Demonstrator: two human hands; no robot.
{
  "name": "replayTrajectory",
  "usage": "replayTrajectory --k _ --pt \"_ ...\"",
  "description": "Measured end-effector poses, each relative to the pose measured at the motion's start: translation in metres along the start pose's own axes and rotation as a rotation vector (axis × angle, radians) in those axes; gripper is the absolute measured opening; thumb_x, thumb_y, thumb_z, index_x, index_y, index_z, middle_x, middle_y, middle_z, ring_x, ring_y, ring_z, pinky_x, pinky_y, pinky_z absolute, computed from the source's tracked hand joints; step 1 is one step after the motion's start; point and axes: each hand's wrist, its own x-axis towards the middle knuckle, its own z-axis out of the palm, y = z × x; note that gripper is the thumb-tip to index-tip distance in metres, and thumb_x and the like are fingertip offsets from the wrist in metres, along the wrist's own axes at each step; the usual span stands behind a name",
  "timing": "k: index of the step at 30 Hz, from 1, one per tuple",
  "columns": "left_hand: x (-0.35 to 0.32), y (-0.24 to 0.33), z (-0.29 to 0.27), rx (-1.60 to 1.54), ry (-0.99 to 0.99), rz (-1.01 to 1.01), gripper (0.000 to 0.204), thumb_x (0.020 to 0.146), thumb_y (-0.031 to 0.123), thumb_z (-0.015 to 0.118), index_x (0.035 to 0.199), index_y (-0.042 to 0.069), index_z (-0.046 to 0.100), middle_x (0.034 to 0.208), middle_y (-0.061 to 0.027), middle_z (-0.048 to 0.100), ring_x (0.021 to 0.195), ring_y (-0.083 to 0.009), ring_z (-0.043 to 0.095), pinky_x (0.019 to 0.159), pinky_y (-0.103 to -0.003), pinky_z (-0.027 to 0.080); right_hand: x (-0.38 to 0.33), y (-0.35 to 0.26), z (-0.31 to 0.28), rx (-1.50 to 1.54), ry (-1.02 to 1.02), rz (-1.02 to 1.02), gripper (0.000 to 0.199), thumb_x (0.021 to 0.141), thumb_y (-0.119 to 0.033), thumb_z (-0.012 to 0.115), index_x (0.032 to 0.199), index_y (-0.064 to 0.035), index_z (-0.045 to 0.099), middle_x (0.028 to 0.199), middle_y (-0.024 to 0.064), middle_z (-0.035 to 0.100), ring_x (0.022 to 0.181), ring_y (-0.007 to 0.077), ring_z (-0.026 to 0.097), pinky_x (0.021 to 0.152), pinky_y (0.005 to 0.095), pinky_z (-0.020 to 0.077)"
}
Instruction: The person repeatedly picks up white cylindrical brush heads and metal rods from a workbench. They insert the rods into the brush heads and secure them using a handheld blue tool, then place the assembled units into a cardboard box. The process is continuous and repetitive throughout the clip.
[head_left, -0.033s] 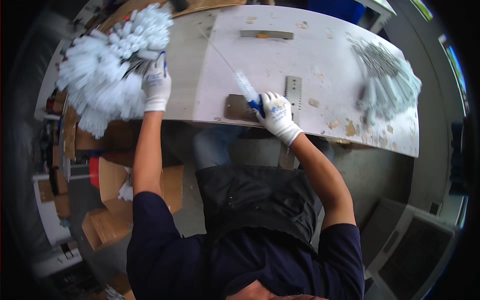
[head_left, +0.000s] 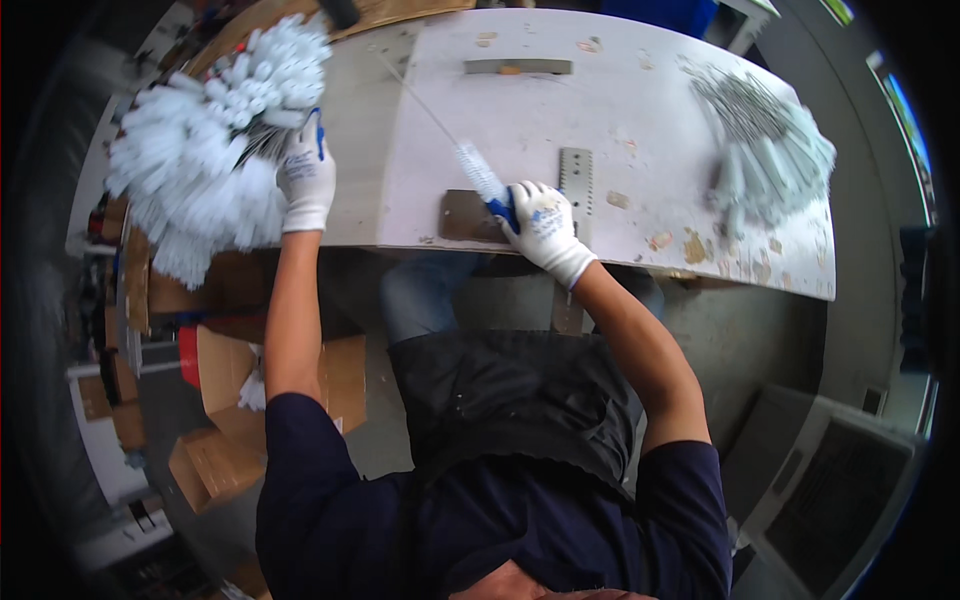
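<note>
My right hand (head_left: 542, 222), in a white glove with blue-coated fingers, is closed on the lower end of a white-bristled wire brush (head_left: 480, 172). Its long thin stem slants up and away to the left over the table. At the left, my gloved left hand (head_left: 307, 178) touches the edge of a big heap of similar brushes (head_left: 200, 150), by their wire stems. One blue-coated finger points upward; the other fingers are mostly hidden, so its grip is unclear. Beneath the held brush lies a dark flat plate (head_left: 468, 216), beside a perforated metal strip (head_left: 575, 190).
Another bundle of brushes (head_left: 768, 165) lies at the table's right end, stems pointing away. A short metal bar (head_left: 518, 67) sits toward the far edge of the white table (head_left: 450, 90). Open cardboard boxes (head_left: 215, 465) stand below at the left, a grey-framed unit (head_left: 835, 500) at the lower right.
The whole view has shifted slightly, with the table a little further left in the picture. Against the table, both hands and the held brush look unmoved.
</note>
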Motion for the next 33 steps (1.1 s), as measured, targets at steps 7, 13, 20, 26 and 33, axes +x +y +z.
replayTrajectory --k 7,13,20,26,33 --pt "-0.038 0.103 0.054 -1.35 -0.452 -1.05 0.025 0.099 0.008 0.052 0.118 0.005 0.068 0.074 -0.0051 0.063 0.057 -0.0135 0.058 0.053 -0.029 0.049 -0.001 0.006 -0.011 0.169 0.125 0.132 0.025 0.083 -0.025 0.07 0.096 -0.0073 0.058 0.095 0.015 0.067 0.092 0.0337 0.066 0.08 0.0462 0.0521" --pt "-0.052 0.126 0.063 -1.242 -0.309 -1.068 0.019 0.101 0.01 0.054 0.112 0.005 0.069 0.074 -0.0049 0.062 0.057 -0.0138 0.058 0.052 -0.029 0.047 -0.036 0.082 -0.096 -0.111 0.291 0.186 0.019 0.086 -0.02 0.07 0.091 -0.007 0.058 0.084 0.0146 0.064 0.083 0.0361 0.064 0.074 0.0477 0.0508" --pt "-0.049 0.14 0.058 -1.089 -0.345 -0.968 0.023 0.1 0.012 0.055 0.115 0.0 0.068 0.079 -0.0063 0.067 0.06 -0.014 0.062 0.056 -0.03 0.052 -0.103 0.247 -0.244 -0.774 0.171 0.464 0.03 0.085 -0.027 0.072 0.104 -0.006 0.061 0.099 0.0154 0.067 0.094 0.0342 0.067 0.08 0.0467 0.0536" --pt "-0.056 0.135 0.069 -1.037 -0.311 -0.952 0.022 0.099 0.011 0.057 0.113 0.0 0.069 0.079 -0.005 0.067 0.065 -0.013 0.063 0.058 -0.03 0.054 -0.096 0.229 -0.264 -0.842 0.365 0.515 0.05 0.085 -0.038 0.075 0.122 -0.0085 0.061 0.114 0.0145 0.063 0.102 0.0342 0.063 0.087 0.0469 0.0508" --pt "-0.045 0.144 0.054 -1.293 -0.291 -1.072 0.018 0.099 0.014 0.056 0.105 0.008 0.072 0.077 -0.0033 0.066 0.062 -0.0126 0.06 0.055 -0.029 0.051 -0.044 0.106 -0.147 -0.053 0.327 0.243 0.025 0.086 -0.03 0.075 0.099 -0.0087 0.07 0.089 0.0146 0.067 0.088 0.0336 0.066 0.076 0.0438 0.0519"
